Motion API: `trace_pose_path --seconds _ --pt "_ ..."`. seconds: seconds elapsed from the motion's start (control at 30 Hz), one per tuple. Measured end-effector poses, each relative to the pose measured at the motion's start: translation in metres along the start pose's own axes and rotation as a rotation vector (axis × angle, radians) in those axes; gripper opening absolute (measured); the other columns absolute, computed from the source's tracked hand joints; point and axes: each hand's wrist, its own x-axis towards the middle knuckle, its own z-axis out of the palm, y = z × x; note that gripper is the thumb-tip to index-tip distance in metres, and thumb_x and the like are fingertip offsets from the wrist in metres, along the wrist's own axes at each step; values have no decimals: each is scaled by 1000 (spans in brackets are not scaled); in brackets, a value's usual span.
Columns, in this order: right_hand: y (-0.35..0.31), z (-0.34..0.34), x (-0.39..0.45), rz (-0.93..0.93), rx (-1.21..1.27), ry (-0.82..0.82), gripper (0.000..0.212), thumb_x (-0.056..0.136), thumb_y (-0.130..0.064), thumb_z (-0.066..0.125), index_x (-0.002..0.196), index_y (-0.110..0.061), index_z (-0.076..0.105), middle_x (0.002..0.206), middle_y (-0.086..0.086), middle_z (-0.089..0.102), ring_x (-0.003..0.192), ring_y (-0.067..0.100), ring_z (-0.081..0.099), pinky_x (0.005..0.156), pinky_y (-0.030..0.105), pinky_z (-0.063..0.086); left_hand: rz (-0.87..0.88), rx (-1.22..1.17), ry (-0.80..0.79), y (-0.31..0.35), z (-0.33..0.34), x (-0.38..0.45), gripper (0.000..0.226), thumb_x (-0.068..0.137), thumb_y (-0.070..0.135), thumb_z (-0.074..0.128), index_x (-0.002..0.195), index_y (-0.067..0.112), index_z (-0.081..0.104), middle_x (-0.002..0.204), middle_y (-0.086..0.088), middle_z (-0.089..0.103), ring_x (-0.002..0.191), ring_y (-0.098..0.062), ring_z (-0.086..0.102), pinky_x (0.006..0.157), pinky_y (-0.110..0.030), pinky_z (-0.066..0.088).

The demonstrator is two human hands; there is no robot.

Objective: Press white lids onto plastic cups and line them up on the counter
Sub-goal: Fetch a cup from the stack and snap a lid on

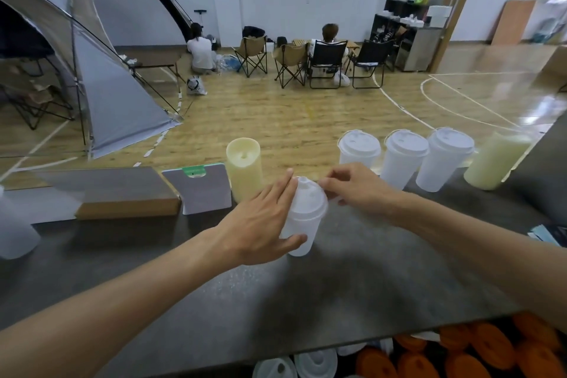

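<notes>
Centrally, a frosted plastic cup (302, 224) is standing on the dark worktop (352, 279) with a white lid (307, 198) sitting on its rim. The left hand (260, 221) is wrapping the cup's left side, its grip pressing the wall between the thumb low down and the fingers (283, 186) reaching up along the lid's edge. The right hand (357, 184) is hovering just beside the lid's right edge, its grip curled with fingertips drawn together at the rim; whether they are pinching the lid cannot be told. Further right, three lidded cups (405, 159) are lining up touching one another at the worktop's far edge. A cream candle-like cylinder (244, 167) is standing just behind the left hand.
</notes>
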Motion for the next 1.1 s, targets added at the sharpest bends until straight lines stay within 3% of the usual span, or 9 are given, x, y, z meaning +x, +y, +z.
trace_pose_path --seconds 0.17,0.37,0.57,0.73,0.93,1.1 --pt "0 10 24 111 125 21 23 88 -36 71 80 -16 60 80 0 73 79 14 69 81 36 57 -29 0 27 5 1 -2 103 91 68 44 156 13 -13 164 -2 -19 151 -12 -10 110 -16 -14" --pt "8 26 20 -35 116 153 30 91 -36 66 81 -9 60 78 6 64 73 16 57 72 36 51 -63 -27 77 8 8 0 95 94 67 36 156 12 -11 164 -2 -17 152 -11 -8 112 -16 -13" --pt "13 7 7 63 257 -51 15 91 -27 70 101 -16 67 104 1 73 96 14 67 82 33 53 -85 -44 113 8 11 0 87 99 52 41 156 13 -10 165 -2 -15 152 -12 -7 110 -15 -14" --pt "16 15 -2 -11 287 32 14 94 -26 66 105 -18 68 105 -6 73 105 15 65 87 38 54 -92 -54 119 9 13 0 87 98 50 43 156 12 -9 165 -3 -15 152 -14 -3 114 -18 -9" --pt "16 20 -14 39 352 -67 37 87 -27 74 120 -24 59 118 -13 67 110 5 61 90 35 52 -90 -64 135 10 14 -1 87 98 50 44 156 12 -9 165 -3 -14 152 -14 -3 113 -17 -9" --pt "18 27 -16 25 396 -62 37 92 -26 69 125 -27 54 123 -14 63 115 4 57 85 29 46 -103 -72 127 9 17 -1 88 98 51 44 156 13 -11 165 -2 -14 152 -13 -4 115 -21 -4"
